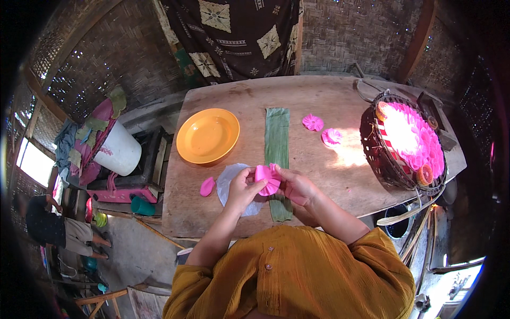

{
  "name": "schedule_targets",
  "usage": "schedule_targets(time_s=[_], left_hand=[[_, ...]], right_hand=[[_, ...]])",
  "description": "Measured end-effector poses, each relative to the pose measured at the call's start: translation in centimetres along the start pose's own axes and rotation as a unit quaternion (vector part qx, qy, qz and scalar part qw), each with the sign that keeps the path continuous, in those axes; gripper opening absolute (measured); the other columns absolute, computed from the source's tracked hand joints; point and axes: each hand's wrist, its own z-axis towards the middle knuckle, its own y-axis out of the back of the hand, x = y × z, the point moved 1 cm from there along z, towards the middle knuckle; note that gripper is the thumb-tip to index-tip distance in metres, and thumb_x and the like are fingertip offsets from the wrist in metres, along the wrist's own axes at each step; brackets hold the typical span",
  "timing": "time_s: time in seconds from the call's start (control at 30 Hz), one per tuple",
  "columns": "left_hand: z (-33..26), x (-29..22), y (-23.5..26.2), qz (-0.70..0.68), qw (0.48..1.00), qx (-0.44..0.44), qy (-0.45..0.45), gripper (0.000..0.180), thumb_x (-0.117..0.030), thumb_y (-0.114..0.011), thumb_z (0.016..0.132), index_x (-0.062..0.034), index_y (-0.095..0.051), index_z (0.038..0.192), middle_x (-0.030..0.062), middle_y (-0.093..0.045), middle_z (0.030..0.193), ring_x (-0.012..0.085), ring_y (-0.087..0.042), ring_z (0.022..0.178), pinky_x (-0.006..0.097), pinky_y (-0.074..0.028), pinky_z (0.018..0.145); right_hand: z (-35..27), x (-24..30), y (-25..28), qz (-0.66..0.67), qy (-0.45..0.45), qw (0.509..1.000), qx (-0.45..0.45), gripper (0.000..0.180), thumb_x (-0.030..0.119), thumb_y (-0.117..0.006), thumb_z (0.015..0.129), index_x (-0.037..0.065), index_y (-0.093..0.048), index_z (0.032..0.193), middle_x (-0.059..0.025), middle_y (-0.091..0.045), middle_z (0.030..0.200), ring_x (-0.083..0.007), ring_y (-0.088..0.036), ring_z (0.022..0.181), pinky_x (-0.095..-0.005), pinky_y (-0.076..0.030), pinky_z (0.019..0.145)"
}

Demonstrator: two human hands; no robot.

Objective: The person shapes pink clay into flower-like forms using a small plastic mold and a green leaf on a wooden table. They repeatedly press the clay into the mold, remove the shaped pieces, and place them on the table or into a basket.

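Observation:
A bright pink pleated, flower-like piece (267, 179) is held between my two hands above the table. My left hand (243, 190) grips its left side, with thumb and fingers closed on it. On its right side my right hand (297, 187) pinches the upper edge. Beneath them lie a pale translucent sheet (227, 186) and a long green leaf strip (277, 133). Left of the sheet rests a smaller pink petal-shaped piece (207, 186). Two round pink flowers, one (313, 123) behind the other (331, 137), sit right of the leaf.
An orange bowl (208, 136) stands at the table's left. A dark woven basket (378, 151) full of pink flowers is at the right. Beyond the left edge, a white bucket (119, 149) stands on a pink-fronted stove (122, 195). Another person (53, 226) is at far left.

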Motion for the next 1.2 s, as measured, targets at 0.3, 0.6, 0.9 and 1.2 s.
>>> schedule_targets(time_s=[0.3,0.6,0.9,1.2], left_hand=[[-0.3,0.1,-0.9,0.108,0.984,-0.063,-0.128,0.027,-0.009,-0.069,0.075,0.0024,-0.054,0.095,0.0086,-0.063,0.087,0.0133,-0.061,0.078,0.026,-0.05,0.069],[0.7,0.8,0.7,0.254,0.947,-0.153,-0.125,0.022,-0.008,-0.066,0.076,0.0002,-0.056,0.093,0.0117,-0.064,0.087,0.0213,-0.062,0.079,0.031,-0.049,0.07],[-1.1,-0.1,0.1,0.298,0.954,0.01,-0.019,0.045,-0.042,-0.046,0.093,-0.0023,-0.056,0.111,0.017,-0.06,0.107,0.0306,-0.058,0.098,0.035,-0.044,0.086],[-0.9,-0.2,-1.6,-0.378,0.921,-0.056,0.078,0.045,-0.039,-0.052,0.091,-0.002,-0.051,0.117,0.0092,-0.058,0.11,0.0195,-0.055,0.105,0.035,-0.042,0.093]], right_hand=[[0.7,-0.8,0.3,-0.049,0.006,0.998,-0.028,0.032,0.013,-0.06,0.088,-0.005,-0.052,0.113,-0.0125,-0.06,0.106,-0.0187,-0.061,0.095,-0.0316,-0.05,0.086],[-0.4,0.3,0.1,0.059,-0.003,0.998,-0.004,0.029,0.011,-0.054,0.089,-0.003,-0.051,0.114,-0.01,-0.061,0.096,-0.0187,-0.062,0.087,-0.035,-0.05,0.086],[-0.6,1.3,0.0,0.041,0.112,0.993,-0.013,0.019,0.018,-0.053,0.091,0.004,-0.057,0.102,-0.007,-0.062,0.098,-0.0161,-0.058,0.093,-0.031,-0.045,0.084],[-0.4,-0.2,-0.3,-0.007,0.11,0.994,-0.028,0.02,0.018,-0.054,0.091,0.0,-0.058,0.1,-0.0083,-0.063,0.095,-0.016,-0.059,0.086,-0.0293,-0.048,0.077]])
